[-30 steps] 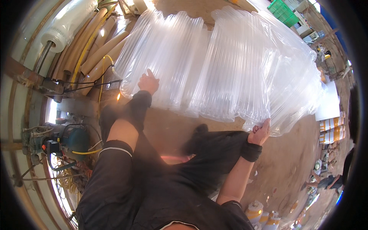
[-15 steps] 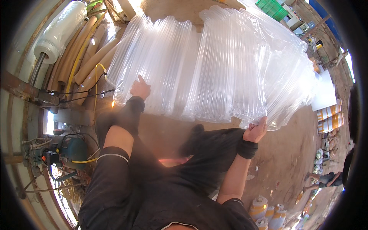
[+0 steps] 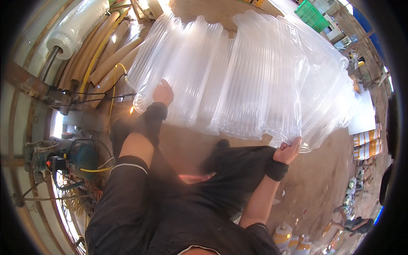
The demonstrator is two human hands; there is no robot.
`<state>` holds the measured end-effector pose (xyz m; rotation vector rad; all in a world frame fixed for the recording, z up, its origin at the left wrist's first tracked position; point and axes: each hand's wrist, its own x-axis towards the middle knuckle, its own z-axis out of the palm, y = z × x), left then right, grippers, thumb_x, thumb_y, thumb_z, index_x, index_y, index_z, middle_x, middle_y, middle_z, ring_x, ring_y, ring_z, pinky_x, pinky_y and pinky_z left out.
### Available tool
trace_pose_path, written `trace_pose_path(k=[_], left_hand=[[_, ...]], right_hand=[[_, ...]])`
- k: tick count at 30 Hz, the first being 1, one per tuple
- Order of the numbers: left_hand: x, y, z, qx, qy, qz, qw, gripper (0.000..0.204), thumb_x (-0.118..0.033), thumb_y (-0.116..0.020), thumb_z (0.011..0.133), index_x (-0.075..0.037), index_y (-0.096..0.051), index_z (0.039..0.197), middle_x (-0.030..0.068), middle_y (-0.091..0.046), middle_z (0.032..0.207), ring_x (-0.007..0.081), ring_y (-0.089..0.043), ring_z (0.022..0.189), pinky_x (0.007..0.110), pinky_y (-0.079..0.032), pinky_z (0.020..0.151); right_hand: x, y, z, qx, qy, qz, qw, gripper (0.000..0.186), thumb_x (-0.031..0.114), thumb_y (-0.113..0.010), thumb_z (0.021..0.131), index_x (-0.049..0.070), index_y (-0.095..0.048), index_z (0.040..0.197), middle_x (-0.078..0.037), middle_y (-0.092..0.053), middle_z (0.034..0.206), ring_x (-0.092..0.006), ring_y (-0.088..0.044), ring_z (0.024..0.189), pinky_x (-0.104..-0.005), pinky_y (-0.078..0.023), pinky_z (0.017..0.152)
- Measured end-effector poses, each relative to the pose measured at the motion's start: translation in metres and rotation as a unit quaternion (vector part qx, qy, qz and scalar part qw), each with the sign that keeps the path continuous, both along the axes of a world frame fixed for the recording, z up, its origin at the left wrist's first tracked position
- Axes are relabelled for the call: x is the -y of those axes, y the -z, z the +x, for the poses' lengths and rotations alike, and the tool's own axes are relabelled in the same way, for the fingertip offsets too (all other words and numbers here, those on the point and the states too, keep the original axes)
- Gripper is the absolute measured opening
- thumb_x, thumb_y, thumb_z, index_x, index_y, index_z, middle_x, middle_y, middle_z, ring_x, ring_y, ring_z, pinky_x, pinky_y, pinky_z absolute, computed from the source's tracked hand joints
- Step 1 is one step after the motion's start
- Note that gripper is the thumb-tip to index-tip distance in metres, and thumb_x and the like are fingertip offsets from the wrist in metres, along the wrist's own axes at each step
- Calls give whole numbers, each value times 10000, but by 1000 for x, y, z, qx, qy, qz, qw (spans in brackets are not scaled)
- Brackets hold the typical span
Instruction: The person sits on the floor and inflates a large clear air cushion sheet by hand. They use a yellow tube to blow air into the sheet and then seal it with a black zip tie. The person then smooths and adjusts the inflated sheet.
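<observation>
Around one spread of ribbed clear film [image 3: 250, 85], which is serving as the landmark, two hands are showing, the left hand [image 3: 163, 92] at its left part and the right hand [image 3: 288, 151] at its near edge, and two black wristbands [image 3: 277, 170] are encircling the wrists. Left of the film, one clear plastic roll [image 3: 63, 44] and at least four brown tubes [image 3: 117, 60] are lying, and one dark green machine [image 3: 83, 155] is standing nearer. Right of the film, one green crate [image 3: 312, 16], one white panel [image 3: 362, 114], two white-and-orange bundles [image 3: 367, 143] and one other person [image 3: 357, 225] are showing.
</observation>
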<state>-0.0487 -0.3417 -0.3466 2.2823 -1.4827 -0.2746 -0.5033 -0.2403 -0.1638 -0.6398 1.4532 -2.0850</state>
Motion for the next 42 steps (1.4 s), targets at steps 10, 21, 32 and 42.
trace_pose_path(k=[10, 21, 32, 42], left_hand=[[-6, -17, 0, 17, -27, 11, 999, 476, -343, -573, 913, 37, -446, 1169, 231, -643, 933, 393, -637, 888, 509, -498, 758], [-2, -50, -26, 74, 51, 11, 996, 591, -448, -584, 886, -63, -466, 1319, 224, -571, 1112, 401, -554, 1061, 514, -460, 859], [-38, -69, -107, -153, 194, 115, 962, 743, -575, -502, 897, 48, -465, 1299, 301, -553, 1214, 449, -576, 1068, 461, -461, 919], [-58, -57, -203, -292, 261, 90, 916, 1006, -698, -542, 800, 71, -311, 1406, 343, -512, 1247, 457, -526, 1146, 475, -398, 994]], right_hand=[[-3, 1, 0, -2, -30, -20, 999, 325, 314, -553, 976, 97, -447, 759, 51, -300, 671, -51, -246, 510, -223, -221, 445], [-5, -4, 5, 10, -26, -22, 999, 322, 295, -532, 986, 97, -445, 748, 49, -308, 668, -49, -264, 521, -220, -225, 449], [-18, 1, 7, 21, -20, -14, 999, 293, 307, -511, 987, 65, -514, 823, 47, -352, 680, -44, -268, 534, -214, -228, 455], [-25, -6, 17, 194, -91, -90, 972, 284, 327, -539, 978, 44, -515, 978, 27, -373, 608, -95, -283, 515, -256, -261, 473]])
